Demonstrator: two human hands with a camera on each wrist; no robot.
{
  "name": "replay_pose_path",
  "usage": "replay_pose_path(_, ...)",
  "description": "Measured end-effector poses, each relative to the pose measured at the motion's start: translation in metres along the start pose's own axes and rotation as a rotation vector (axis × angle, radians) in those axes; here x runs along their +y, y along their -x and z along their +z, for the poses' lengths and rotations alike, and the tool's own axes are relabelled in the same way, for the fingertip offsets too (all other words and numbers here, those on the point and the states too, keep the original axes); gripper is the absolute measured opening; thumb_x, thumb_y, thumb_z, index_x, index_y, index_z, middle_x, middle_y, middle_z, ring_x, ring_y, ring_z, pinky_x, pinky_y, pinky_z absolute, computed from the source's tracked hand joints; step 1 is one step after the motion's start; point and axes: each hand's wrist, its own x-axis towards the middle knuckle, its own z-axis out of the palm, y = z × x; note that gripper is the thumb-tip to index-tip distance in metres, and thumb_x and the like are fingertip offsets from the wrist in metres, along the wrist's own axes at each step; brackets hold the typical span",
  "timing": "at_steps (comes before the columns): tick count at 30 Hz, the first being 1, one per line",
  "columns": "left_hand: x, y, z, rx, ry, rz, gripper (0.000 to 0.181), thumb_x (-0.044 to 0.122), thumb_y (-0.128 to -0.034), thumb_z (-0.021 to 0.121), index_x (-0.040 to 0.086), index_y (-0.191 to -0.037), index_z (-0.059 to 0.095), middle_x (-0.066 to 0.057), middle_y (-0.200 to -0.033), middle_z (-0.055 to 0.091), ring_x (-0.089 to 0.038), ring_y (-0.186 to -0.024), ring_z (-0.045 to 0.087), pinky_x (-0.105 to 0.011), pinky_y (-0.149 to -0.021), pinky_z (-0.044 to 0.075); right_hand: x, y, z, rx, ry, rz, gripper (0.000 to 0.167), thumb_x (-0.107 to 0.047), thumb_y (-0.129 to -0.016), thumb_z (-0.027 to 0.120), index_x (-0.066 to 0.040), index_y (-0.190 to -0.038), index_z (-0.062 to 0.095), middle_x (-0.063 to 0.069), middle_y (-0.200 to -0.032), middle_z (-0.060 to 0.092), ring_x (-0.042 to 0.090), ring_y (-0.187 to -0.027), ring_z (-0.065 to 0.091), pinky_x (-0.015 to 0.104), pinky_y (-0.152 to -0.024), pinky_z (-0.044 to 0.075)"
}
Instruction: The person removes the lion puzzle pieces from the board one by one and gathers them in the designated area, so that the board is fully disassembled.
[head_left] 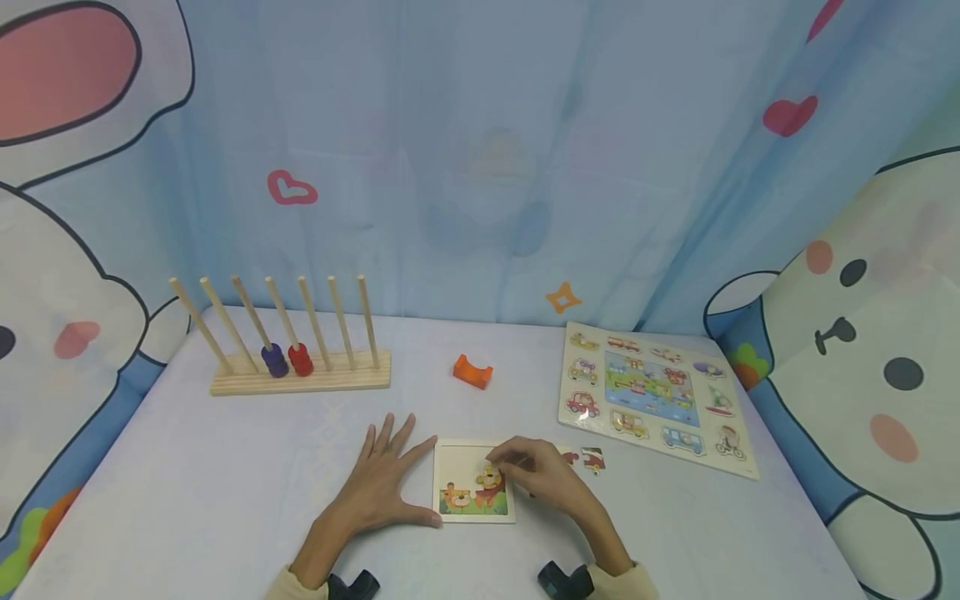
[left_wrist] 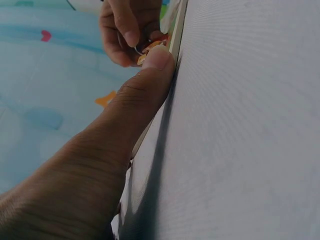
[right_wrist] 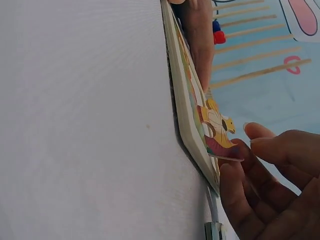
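The puzzle tray lies flat on the white table, between the two hands, its picture only partly built. I judge the work to be at an early or middle stage: an animal-head piece sits in the tray's near left corner, a tilted piece stands partly raised at the tray's near right, apparently not yet seated, and the tray's far left part is bare board. Left to place, as far as shows, are at least two loose pieces just right of the tray; the right hand may hide more. The left hand grasps nothing, fingers spread beside the tray's left edge, thumb at its near left corner. The right hand reaches over the tray's right edge, fingertips pinching the tilted piece.
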Motion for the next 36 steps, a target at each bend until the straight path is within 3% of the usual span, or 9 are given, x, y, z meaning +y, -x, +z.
replay_pose_path(10, 0.000, 0.001, 0.000, 0.006, 0.004, 0.007, 0.109, 0.081, -0.0549, 0.069, 0.027, -0.146, 0.042, -0.011, -0.159, 0.017, -0.038, -0.146, -0.001, -0.058, -0.117, -0.003, 0.000, 0.002, 0.001, -0.036, 0.058, 0.040, 0.014, -0.011, -0.086, 0.070, -0.018, -0.098, 0.072, -0.007, -0.093, 0.069, 0.010, -0.082, 0.059, 0.022, -0.072, 0.051)
replay_pose_path(24, -0.001, 0.000, 0.001, 0.009, 0.005, 0.011, 0.109, 0.081, -0.0550, 0.069, 0.027, -0.146, 0.041, -0.011, -0.159, 0.017, -0.038, -0.146, -0.001, -0.057, -0.117, -0.003, 0.001, 0.002, -0.003, -0.011, 0.027, -0.008, 0.012, -0.011, -0.090, 0.066, -0.017, -0.099, 0.072, -0.006, -0.099, 0.070, 0.014, -0.094, 0.063, 0.025, -0.083, 0.053)
replay_pose_path(25, -0.001, 0.000, 0.001, 0.009, 0.003, 0.011, 0.109, 0.081, -0.0549, 0.068, 0.027, -0.146, 0.041, -0.011, -0.159, 0.017, -0.038, -0.146, -0.001, -0.057, -0.117, -0.003, 0.001, 0.003, -0.005, -0.007, 0.025, -0.007, 0.012, -0.011, -0.090, 0.066, -0.017, -0.099, 0.072, -0.006, -0.100, 0.070, 0.013, -0.094, 0.063, 0.024, -0.083, 0.053)
replay_pose_path(27, -0.001, 0.000, 0.001, 0.010, 0.003, 0.012, 0.109, 0.081, -0.0548, 0.069, 0.027, -0.146, 0.042, -0.011, -0.159, 0.017, -0.038, -0.146, -0.001, -0.058, -0.117, -0.003, 0.000, 0.005, -0.011, 0.001, 0.010, 0.012, 0.013, -0.010, -0.092, 0.063, -0.013, -0.102, 0.071, 0.000, -0.100, 0.070, 0.015, -0.085, 0.064, 0.024, -0.072, 0.055)
replay_pose_path(32, 0.000, 0.000, 0.001, 0.013, 0.000, 0.011, 0.109, 0.080, -0.0546, 0.069, 0.027, -0.146, 0.042, -0.011, -0.159, 0.018, -0.038, -0.146, -0.001, -0.058, -0.117, -0.003, 0.013, 0.016, -0.038, 0.009, -0.114, 0.078, 0.021, -0.019, -0.095, 0.060, -0.006, -0.110, 0.068, 0.010, -0.093, 0.069, 0.020, -0.065, 0.063, 0.025, -0.051, 0.052)
replay_pose_path(36, 0.000, 0.000, 0.000, 0.013, -0.009, 0.012, 0.109, 0.080, -0.0547, 0.069, 0.026, -0.146, 0.042, -0.012, -0.159, 0.018, -0.039, -0.146, 0.000, -0.058, -0.117, -0.002, 0.028, 0.029, -0.062, 0.062, -0.151, 0.094, 0.027, -0.025, -0.095, 0.061, -0.005, -0.111, 0.067, 0.012, -0.100, 0.069, 0.019, -0.079, 0.067, 0.028, -0.066, 0.057)
